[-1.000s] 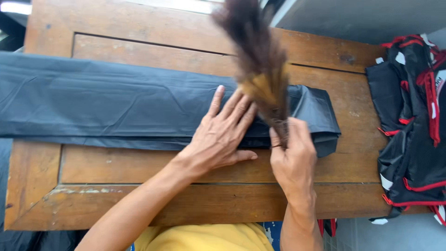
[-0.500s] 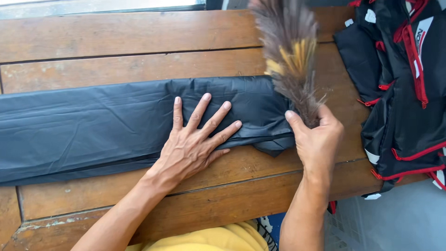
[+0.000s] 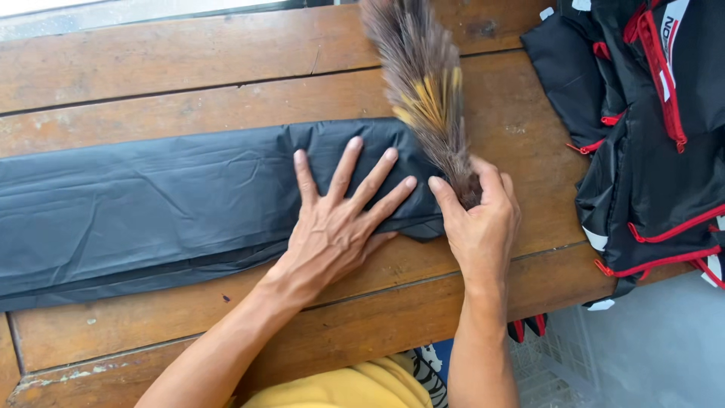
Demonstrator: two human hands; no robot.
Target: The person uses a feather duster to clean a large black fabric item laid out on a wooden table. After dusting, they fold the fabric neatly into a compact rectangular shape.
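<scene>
A long folded strip of dark grey fabric point(image 3: 151, 204) lies across the wooden table point(image 3: 189, 68). My left hand point(image 3: 340, 219) rests flat on its right end with fingers spread. My right hand point(image 3: 479, 223) is closed around the base of a brown and yellow feather duster point(image 3: 423, 83), whose plume points away from me over the fabric's right end and the table.
A pile of black garments with red trim and white patches point(image 3: 649, 121) lies on the table's right side and hangs over its edge. Grey floor shows at the lower right. My yellow shirt point(image 3: 340, 389) is at the bottom edge.
The view has shifted so the table sits lower left in frame. My left hand has slid along the fabric and stays flat; the duster stays in my right hand at the fabric's right end.
</scene>
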